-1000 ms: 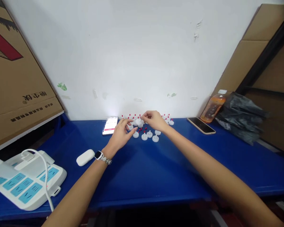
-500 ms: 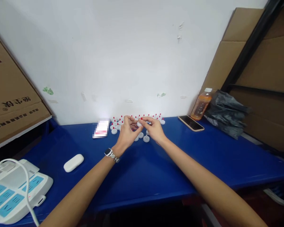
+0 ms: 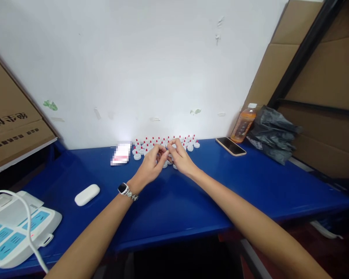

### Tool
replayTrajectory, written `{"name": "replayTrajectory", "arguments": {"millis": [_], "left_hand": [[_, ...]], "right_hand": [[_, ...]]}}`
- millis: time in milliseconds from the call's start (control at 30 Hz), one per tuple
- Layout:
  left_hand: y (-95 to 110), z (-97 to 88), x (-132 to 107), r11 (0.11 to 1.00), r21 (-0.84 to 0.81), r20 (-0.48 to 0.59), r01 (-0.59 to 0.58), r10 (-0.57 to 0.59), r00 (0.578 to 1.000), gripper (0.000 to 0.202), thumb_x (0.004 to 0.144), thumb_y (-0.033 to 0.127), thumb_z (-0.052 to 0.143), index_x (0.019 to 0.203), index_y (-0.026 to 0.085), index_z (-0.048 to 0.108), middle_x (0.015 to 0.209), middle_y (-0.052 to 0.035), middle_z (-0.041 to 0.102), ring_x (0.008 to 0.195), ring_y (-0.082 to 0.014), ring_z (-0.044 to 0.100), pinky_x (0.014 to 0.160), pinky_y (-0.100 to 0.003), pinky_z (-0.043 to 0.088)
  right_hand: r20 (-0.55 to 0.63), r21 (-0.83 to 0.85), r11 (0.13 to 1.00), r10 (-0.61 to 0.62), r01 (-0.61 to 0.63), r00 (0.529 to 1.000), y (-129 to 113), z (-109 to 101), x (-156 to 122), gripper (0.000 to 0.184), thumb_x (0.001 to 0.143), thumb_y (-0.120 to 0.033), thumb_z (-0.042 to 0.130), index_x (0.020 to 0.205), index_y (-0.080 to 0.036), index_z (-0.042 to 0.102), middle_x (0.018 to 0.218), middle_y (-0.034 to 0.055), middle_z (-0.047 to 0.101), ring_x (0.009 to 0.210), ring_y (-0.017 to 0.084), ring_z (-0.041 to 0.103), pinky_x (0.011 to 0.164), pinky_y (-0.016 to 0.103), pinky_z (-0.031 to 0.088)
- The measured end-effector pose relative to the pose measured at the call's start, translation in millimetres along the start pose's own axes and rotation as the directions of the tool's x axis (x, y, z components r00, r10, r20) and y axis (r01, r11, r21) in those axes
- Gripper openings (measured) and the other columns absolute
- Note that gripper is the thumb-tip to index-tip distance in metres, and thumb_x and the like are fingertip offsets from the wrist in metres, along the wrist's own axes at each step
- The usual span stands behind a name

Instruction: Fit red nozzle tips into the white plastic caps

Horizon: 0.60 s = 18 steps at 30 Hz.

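Note:
Several small white caps with red tips [image 3: 189,140] stand in rows on the blue table [image 3: 192,201] against the white wall. My left hand [image 3: 149,166], with a wristwatch [image 3: 125,190] on its wrist, and my right hand [image 3: 180,158] meet just in front of these rows. Both have their fingertips pinched together around a small piece that I cannot make out. A few loose white caps [image 3: 137,156] lie to the left of my hands.
A lit phone [image 3: 120,154] lies left of the caps, a second phone [image 3: 230,146] to the right. An orange drink bottle [image 3: 244,123] and a black plastic bag [image 3: 272,133] stand at the right. A white case [image 3: 87,194] and a power strip [image 3: 16,228] lie at the left. Cardboard boxes flank both sides.
My hands came together from the caps and moved slightly nearer to me, fingertips now touching. The view turned a little to the right.

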<state>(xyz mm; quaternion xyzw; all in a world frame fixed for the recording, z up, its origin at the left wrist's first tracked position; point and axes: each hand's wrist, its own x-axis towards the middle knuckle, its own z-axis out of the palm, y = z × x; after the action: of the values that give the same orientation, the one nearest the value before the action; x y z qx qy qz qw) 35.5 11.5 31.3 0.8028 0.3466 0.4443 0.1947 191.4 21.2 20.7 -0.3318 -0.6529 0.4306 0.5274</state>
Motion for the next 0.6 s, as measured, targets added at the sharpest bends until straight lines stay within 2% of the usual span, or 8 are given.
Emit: {"name": "replayTrajectory", "arguments": {"millis": [100,200,267,333,400,467,500,600], "left_hand": [[-1.3,0.0,-0.1,0.997,0.078,0.113,-0.029,0.020,0.993,0.023,0.102,0.038,0.039,0.092,0.020,0.049,0.083,-0.0013,0.059,0.073,-0.0145,0.055,0.070,-0.029,0.042],[-3.7,1.9,0.7,0.990,0.113,0.146,-0.080,0.063,0.987,0.030,0.103,0.039,0.035,0.082,0.020,0.046,0.080,-0.0016,0.055,0.072,-0.0150,0.051,0.069,-0.030,0.040],[-4.5,4.1,2.3,0.996,0.064,0.113,-0.056,0.048,0.992,0.034,0.103,0.041,0.033,0.079,0.020,0.045,0.078,-0.0017,0.054,0.072,-0.0149,0.050,0.069,-0.030,0.040],[-5.2,3.9,5.2,0.999,-0.041,0.044,0.028,-0.026,0.999,0.040,0.103,0.046,0.031,0.076,0.020,0.045,0.073,-0.0009,0.053,0.068,-0.0141,0.049,0.065,-0.029,0.041],[-7.4,-1.2,9.8,0.981,-0.153,-0.040,0.116,-0.123,0.992,0.046,0.102,0.052,0.027,0.072,0.021,0.041,0.065,0.0007,0.046,0.061,-0.0134,0.045,0.060,-0.028,0.041],[-12.4,-10.4,15.3,0.972,-0.180,-0.110,0.152,-0.174,0.979,0.048,0.101,0.055,0.024,0.071,0.022,0.039,0.062,0.0019,0.040,0.057,-0.0137,0.042,0.058,-0.028,0.041],[-16.1,-15.2,17.9,0.983,-0.115,-0.118,0.146,-0.159,0.980,0.046,0.101,0.055,0.026,0.073,0.021,0.041,0.064,0.0016,0.042,0.060,-0.0142,0.044,0.060,-0.028,0.041],[-30.6,-23.3,24.1,0.980,0.186,-0.016,0.072,-0.070,0.997,0.033,0.099,0.046,0.041,0.083,0.020,0.055,0.082,-0.0028,0.053,0.077,-0.0173,0.052,0.074,-0.031,0.044]], "right_hand": [[-0.018,-0.029,1.000,0.002,-0.002,1.000,2.9,1.4,0.6,0.029,0.096,-0.055,0.042,0.095,-0.027,0.040,0.064,-0.0077,0.041,0.051,0.010,0.037,0.050,0.021,0.035],[-0.018,-0.069,0.997,-0.019,0.018,1.000,1.4,3.1,1.2,0.029,0.097,-0.055,0.039,0.092,-0.026,0.040,0.064,-0.0070,0.040,0.052,0.011,0.039,0.051,0.022,0.036],[-0.030,-0.134,0.989,-0.060,0.056,0.998,-3.5,3.1,0.7,0.028,0.098,-0.054,0.039,0.091,-0.026,0.039,0.065,-0.0063,0.040,0.054,0.011,0.040,0.053,0.023,0.038],[-0.037,-0.234,0.968,-0.098,0.087,0.995,-10.3,0.9,-0.3,0.026,0.098,-0.051,0.039,0.092,-0.026,0.040,0.066,-0.0055,0.041,0.055,0.012,0.042,0.057,0.025,0.039],[-0.045,-0.327,0.940,-0.116,0.095,0.992,-16.2,-3.9,-0.8,0.024,0.099,-0.049,0.038,0.095,-0.026,0.042,0.066,-0.0052,0.042,0.056,0.013,0.043,0.060,0.026,0.040],[-0.062,-0.389,0.917,-0.125,0.091,0.990,-18.8,-10.5,0.6,0.025,0.099,-0.049,0.037,0.095,-0.025,0.044,0.067,-0.0047,0.045,0.058,0.013,0.044,0.061,0.026,0.039],[-0.069,-0.414,0.906,-0.124,0.085,0.990,-18.7,-14.1,2.1,0.026,0.099,-0.048,0.038,0.094,-0.024,0.046,0.069,-0.0041,0.048,0.059,0.013,0.045,0.062,0.026,0.039],[-0.069,-0.467,0.882,-0.102,0.058,0.992,-13.5,-25.7,9.4,0.027,0.097,-0.045,0.042,0.088,-0.022,0.051,0.075,-0.0022,0.054,0.066,0.014,0.049,0.065,0.027,0.039]]}}
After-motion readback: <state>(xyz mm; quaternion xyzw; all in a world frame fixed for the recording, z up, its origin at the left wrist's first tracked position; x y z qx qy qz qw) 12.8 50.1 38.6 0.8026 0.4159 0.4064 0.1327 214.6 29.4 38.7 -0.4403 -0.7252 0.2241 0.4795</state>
